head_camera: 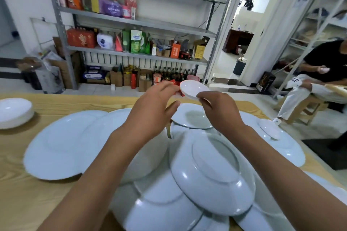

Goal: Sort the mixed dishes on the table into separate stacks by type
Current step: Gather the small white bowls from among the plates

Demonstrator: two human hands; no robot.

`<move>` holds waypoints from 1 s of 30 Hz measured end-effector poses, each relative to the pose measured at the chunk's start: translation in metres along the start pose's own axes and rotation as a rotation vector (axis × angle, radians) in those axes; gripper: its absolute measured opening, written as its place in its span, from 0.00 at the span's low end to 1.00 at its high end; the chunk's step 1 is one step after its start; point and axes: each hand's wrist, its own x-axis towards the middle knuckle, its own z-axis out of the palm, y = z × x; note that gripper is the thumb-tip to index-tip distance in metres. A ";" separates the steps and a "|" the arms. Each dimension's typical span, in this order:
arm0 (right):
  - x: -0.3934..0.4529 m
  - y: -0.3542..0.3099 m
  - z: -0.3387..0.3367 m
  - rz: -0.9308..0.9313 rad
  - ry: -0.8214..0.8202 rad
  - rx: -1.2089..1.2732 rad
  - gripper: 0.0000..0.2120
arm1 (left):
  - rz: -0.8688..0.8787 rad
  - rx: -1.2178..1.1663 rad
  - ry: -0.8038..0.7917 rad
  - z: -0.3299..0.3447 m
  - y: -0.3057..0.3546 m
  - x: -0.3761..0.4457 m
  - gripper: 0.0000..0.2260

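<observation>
A small white saucer (193, 89) is held up above the far side of the pile, tilted. My right hand (218, 110) pinches its near rim. My left hand (154, 107) touches its left edge with the fingertips. Below them a jumble of white dishes covers the wooden table (22, 184): a large flat plate (62, 144) at the left, an upturned deep plate (212, 172) in the middle, a smaller plate (191, 116) under my hands, and another small saucer (270, 128) tilted on a large plate (289, 148) at the right.
A stack of white bowls (14, 112) stands at the table's far left. Metal shelves (131, 22) with boxes and bottles line the wall beyond. A person (319, 80) sits on a stool at the right, past the table's edge.
</observation>
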 end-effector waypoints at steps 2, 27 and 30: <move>0.006 -0.031 0.000 -0.115 0.011 0.011 0.09 | -0.075 0.012 0.018 -0.013 -0.015 0.001 0.19; 0.079 -0.321 0.116 -0.412 -0.232 0.296 0.16 | -0.755 0.064 0.435 -0.180 -0.203 -0.102 0.11; 0.071 -0.339 0.125 -0.417 -0.280 0.294 0.20 | -0.848 0.112 0.491 -0.183 -0.224 -0.114 0.10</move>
